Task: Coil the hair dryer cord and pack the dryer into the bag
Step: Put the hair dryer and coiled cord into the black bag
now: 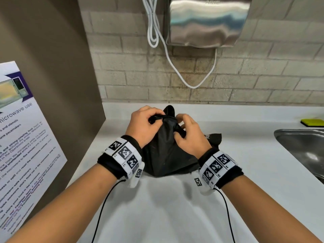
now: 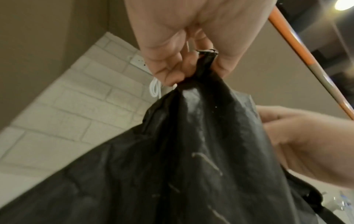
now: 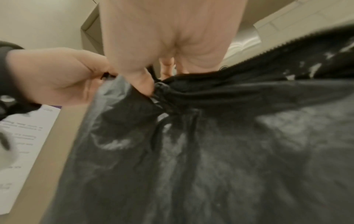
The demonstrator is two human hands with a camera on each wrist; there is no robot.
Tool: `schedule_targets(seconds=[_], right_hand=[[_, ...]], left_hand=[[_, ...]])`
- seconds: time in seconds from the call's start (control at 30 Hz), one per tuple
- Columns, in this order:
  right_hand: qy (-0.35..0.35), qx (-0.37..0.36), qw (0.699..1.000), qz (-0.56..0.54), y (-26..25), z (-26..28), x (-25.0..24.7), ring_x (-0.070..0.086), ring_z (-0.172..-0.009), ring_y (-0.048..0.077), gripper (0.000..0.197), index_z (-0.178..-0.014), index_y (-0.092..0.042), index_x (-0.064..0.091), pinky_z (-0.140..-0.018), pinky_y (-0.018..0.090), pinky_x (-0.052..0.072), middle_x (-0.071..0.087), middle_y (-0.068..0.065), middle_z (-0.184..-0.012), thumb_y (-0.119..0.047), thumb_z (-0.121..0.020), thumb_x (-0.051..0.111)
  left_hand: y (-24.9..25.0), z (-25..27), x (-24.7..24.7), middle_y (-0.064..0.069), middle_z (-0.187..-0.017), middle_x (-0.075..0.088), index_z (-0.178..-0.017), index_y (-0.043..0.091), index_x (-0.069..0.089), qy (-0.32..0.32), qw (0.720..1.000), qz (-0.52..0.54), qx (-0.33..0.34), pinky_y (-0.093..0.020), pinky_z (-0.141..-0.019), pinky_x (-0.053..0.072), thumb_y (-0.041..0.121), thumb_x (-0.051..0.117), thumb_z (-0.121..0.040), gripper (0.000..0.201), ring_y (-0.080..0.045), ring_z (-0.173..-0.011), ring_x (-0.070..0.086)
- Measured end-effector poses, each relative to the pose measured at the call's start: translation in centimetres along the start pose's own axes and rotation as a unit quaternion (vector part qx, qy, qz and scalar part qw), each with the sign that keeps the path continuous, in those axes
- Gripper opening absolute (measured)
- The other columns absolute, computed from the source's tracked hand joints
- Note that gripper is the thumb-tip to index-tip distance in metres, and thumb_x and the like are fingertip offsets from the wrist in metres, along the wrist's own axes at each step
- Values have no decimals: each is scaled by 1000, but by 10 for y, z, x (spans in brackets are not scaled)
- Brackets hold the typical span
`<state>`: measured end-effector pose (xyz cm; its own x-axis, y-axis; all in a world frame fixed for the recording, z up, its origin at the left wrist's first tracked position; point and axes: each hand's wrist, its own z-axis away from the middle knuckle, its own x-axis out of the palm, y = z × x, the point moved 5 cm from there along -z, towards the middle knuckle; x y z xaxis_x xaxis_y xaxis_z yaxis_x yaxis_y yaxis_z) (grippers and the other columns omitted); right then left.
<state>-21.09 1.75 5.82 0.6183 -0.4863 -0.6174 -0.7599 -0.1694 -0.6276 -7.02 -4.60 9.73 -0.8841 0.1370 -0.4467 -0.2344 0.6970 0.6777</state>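
Note:
A black drawstring bag (image 1: 164, 155) stands on the white counter (image 1: 157, 207), its mouth gathered tight at the top. My left hand (image 1: 145, 123) pinches the bunched neck and a black string from the left. My right hand (image 1: 185, 134) grips the other string on the right side of the neck. From the left wrist, the fingers (image 2: 168, 71) pinch the dark fabric (image 2: 191, 151) beside a small metal ring (image 2: 207, 52). From the right wrist, the thumb (image 3: 141, 81) presses on the cinched neck (image 3: 162, 91). The hair dryer and its cord are hidden.
A steel sink (image 1: 305, 148) lies at the right with a yellow sponge (image 1: 313, 122) behind it. A metal wall unit (image 1: 206, 20) hangs above, with white cable (image 1: 175, 67) looping down the brick wall. A brown panel with a microwave notice (image 1: 22, 146) stands left.

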Motion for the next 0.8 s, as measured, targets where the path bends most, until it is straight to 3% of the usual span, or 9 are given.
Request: schedule_targets(seconds=[0.07, 0.13, 0.23, 0.33, 0.4, 0.47, 0.57, 0.67, 0.8], right_hand=[[51, -40, 996, -53, -5, 5, 2, 40, -104, -4, 45, -126, -12, 42, -95, 9, 35, 37, 3, -121, -21, -83, 51], [99, -66, 991, -67, -11, 8, 3, 36, -108, -8, 41, -123, -13, 48, -97, 4, 29, 31, 4, -120, -29, -86, 46], [127, -78, 987, -55, -21, 5, 3, 47, -99, 15, 32, -105, -10, 60, -90, 11, 36, 39, 1, -104, -31, -87, 44], [86, -69, 992, -53, -29, 1, 6, 50, -74, 20, 30, -81, -13, 57, -71, 25, 40, 51, 0, -75, -41, -84, 46], [62, -36, 996, -60, -29, -1, 9, 45, -63, 17, 32, -70, -16, 47, -61, 25, 38, 49, 1, -63, -45, -81, 54], [50, -1, 997, -65, -26, -2, 10, 40, -56, 12, 36, -62, -18, 41, -56, 21, 35, 43, -3, -56, -37, -82, 63], [38, 28, 997, -62, -22, -3, 12, 38, -52, 8, 33, -60, -17, 43, -53, 15, 32, 42, -6, -54, -27, -86, 62], [27, 29, 997, -60, -21, 0, 13, 46, -58, 13, 24, -67, -10, 51, -54, 13, 35, 49, -2, -59, -21, -86, 60], [4, 41, 997, -60, -21, 0, 13, 43, -56, 8, 29, -66, -12, 50, -54, 12, 38, 48, -2, -61, -32, -84, 63]], left_hand=[[6, 1, 1, 0, -84, 64, -96, 17, 73, -1, 996, -85, 32, -17, -82, 40, 6, 65, -77, 22, -15, -88, 56], [10, 0, 3, -4, -85, 64, -100, 17, 72, 7, 989, -139, 59, -17, -82, 35, 6, 64, -77, 27, -21, -92, 53], [11, -3, 6, 5, -87, 57, -105, 14, 70, -5, 995, -91, 34, -15, -81, 39, -1, 63, -77, 33, -12, -86, 53], [11, -3, 10, 7, -86, 53, -102, 11, 65, -42, 995, -95, 7, -18, -76, 43, -1, 64, -76, 29, -10, -81, 51], [13, 0, 14, 5, -87, 53, -102, 10, 63, -80, 991, -105, 12, -25, -78, 46, -3, 59, -77, 28, -14, -83, 53], [14, 3, 16, 2, -89, 56, -103, 8, 63, -100, 989, -109, 18, -30, -81, 48, -5, 55, -79, 29, -17, -86, 55], [12, 6, 17, -6, -99, 63, -105, 5, 64, -110, 988, -107, 10, -29, -85, 47, -7, 53, -79, 30, -20, -93, 58], [10, 7, 17, -3, -94, 60, -105, 6, 63, -125, 986, -110, 2, -32, -86, 48, -9, 54, -77, 32, -21, -92, 58], [12, 7, 19, 3, -91, 52, -108, 9, 59, -166, 977, -137, 7, -32, -82, 47, -2, 54, -81, 29, -19, -90, 55]])
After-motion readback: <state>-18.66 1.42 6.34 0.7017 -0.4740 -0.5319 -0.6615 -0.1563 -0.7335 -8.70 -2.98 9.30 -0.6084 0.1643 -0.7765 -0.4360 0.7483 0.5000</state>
